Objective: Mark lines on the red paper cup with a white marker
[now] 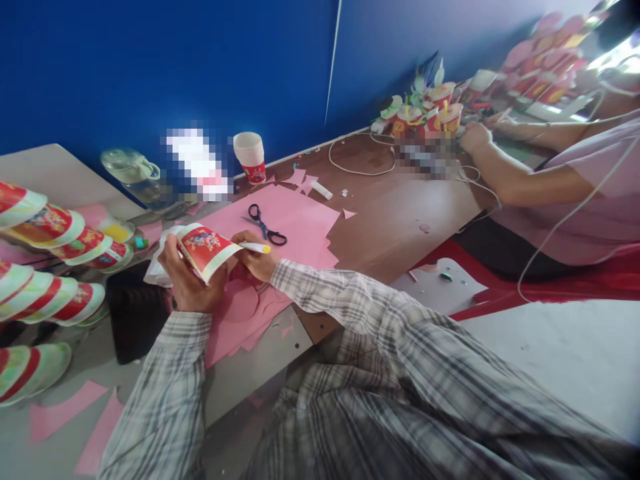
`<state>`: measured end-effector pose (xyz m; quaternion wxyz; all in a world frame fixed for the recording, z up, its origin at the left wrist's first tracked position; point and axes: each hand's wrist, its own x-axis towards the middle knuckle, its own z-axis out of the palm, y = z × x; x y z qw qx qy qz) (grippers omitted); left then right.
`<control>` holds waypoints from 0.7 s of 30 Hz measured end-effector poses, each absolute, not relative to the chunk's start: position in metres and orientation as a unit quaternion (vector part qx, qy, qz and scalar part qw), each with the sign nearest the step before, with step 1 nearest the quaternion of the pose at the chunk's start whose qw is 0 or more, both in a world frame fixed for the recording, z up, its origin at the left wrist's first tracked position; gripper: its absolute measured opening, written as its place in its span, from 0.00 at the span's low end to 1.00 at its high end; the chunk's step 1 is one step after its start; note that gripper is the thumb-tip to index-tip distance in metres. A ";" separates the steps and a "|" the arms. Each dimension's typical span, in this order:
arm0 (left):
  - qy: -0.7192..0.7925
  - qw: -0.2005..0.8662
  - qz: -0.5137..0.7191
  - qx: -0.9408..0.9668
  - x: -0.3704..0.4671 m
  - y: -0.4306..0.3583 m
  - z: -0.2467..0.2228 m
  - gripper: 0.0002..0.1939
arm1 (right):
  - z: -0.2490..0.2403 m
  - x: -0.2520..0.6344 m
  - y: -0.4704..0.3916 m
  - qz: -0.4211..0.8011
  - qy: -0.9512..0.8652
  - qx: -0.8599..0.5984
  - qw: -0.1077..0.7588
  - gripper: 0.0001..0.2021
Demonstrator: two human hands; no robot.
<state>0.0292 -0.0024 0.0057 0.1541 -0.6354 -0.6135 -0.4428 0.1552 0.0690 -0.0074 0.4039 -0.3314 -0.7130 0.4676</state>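
Note:
A red and white paper cup (205, 248) lies tilted in my left hand (193, 287), whose fingers wrap round its left and lower sides. Close to the cup's right edge, my right hand (255, 259) is closed on a white marker with a yellow end (256, 247). The marker's tip is hidden at the cup. Pink paper sheets (295, 217) are spread beneath and beyond both hands. Open-bladed dark scissors (265, 225) rest on the pink paper, just past my right hand.
Stacked cups (60, 300) fill the left side near a dark tablet (135, 313). Another cup (250, 159) stands at the blue wall beside a glass jug (133, 173). A person's arms (520, 167) work at the right, by decorated cups (450, 117) and white cables.

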 end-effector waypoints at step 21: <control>-0.619 0.163 -0.433 -0.634 0.031 -0.002 0.006 0.44 | -0.004 0.170 0.063 0.349 -0.787 -0.277 0.426 0.13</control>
